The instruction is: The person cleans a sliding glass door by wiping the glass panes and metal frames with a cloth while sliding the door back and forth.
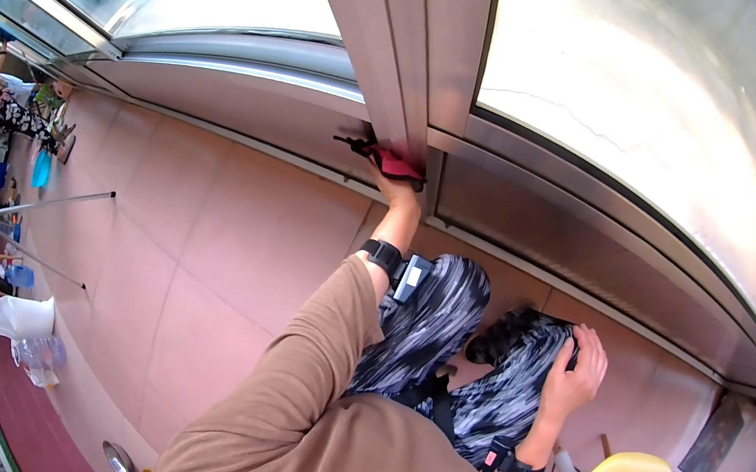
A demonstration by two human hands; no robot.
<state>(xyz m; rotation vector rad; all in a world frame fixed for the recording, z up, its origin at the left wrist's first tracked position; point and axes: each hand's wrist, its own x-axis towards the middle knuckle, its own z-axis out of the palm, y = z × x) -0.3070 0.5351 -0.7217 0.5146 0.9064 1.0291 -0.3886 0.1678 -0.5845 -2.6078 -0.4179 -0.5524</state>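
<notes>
Head view shows me a soft, crumpled red-and-black cloth (pixel 399 165) at twelve o'clock from the nearer left hand (pixel 395 191), touching it, long axis ten-to-four, against a grooved metal post (pixel 407 53). Its fingers are hidden; I cannot tell their grip. At four o'clock, the right hand (pixel 578 374) rests open on a streaked black-and-white trouser knee (pixel 532 357).

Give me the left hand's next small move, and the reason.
Probably slide the red cloth slightly up the metal post: the left hand holds it at the post's lower end, more post runs above, and the right hand rests at the right knee.
</notes>
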